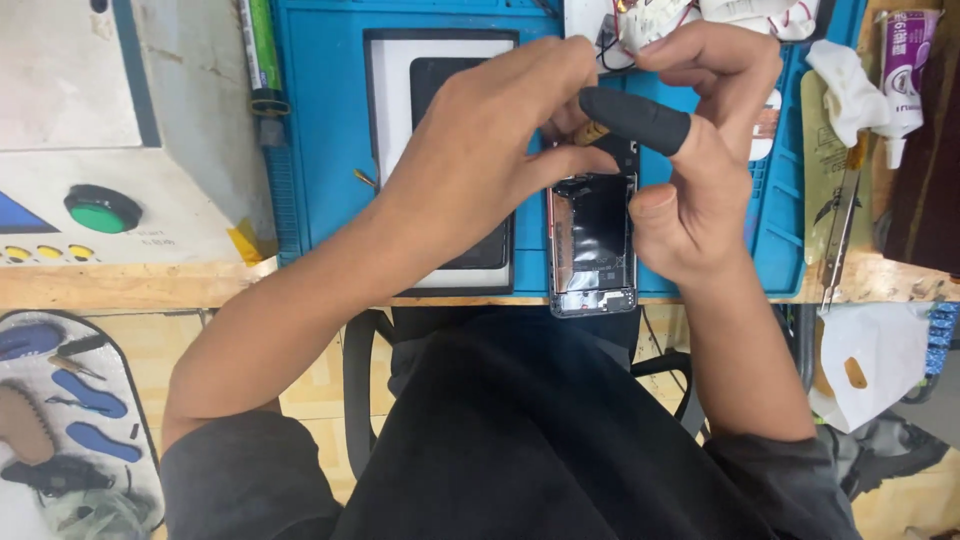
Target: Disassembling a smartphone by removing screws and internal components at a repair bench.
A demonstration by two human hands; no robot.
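Observation:
An opened phone (592,250) with its back off lies on the blue work mat (325,150), its lower end hanging over the bench's front edge. My left hand (490,150) hovers over the phone's top end, fingers pinched around a small yellowish part (590,131). My right hand (690,150) meets it from the right; its index finger wears a black finger cot (635,118) that touches the same small part. The right thumb rests on the phone's right side. The phone's top end is hidden beneath both hands.
A tablet-like panel in a white tray (440,80) lies left of the phone. Tweezers (838,235), a glue tube (903,75) and white cloth (850,85) sit at the right. A machine with a green button (102,208) stands left. A white bag (868,360) hangs below the bench.

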